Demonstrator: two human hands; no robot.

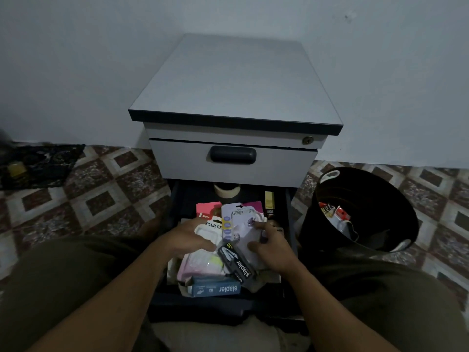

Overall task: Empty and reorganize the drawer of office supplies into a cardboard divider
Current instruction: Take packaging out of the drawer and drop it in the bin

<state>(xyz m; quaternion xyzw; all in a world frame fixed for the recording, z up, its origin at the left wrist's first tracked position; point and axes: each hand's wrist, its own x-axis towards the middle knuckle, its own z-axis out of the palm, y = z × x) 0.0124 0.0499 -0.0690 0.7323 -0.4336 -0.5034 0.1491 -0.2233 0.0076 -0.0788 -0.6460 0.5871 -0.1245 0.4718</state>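
Drawer [203, 306]: lower unit of grey cabinet [236, 80], pulled open, filled with packaged supplies | left hand [187, 237]: fingers extended, resting on stapler-set pack [212, 228] | right hand [271, 246]: on scissors card [242, 222]; dim view, possibly pinching, cannot tell | black stapler pack [237, 262]: between hands | tape roll [226, 190]: drawer rear | black bin [396, 199]: right of drawer

Grey cabinet [236, 80] with dark trim — black bin [380, 196], blue stapler box [215, 289], brown-and-cream diamond-patterned floor [101, 194].
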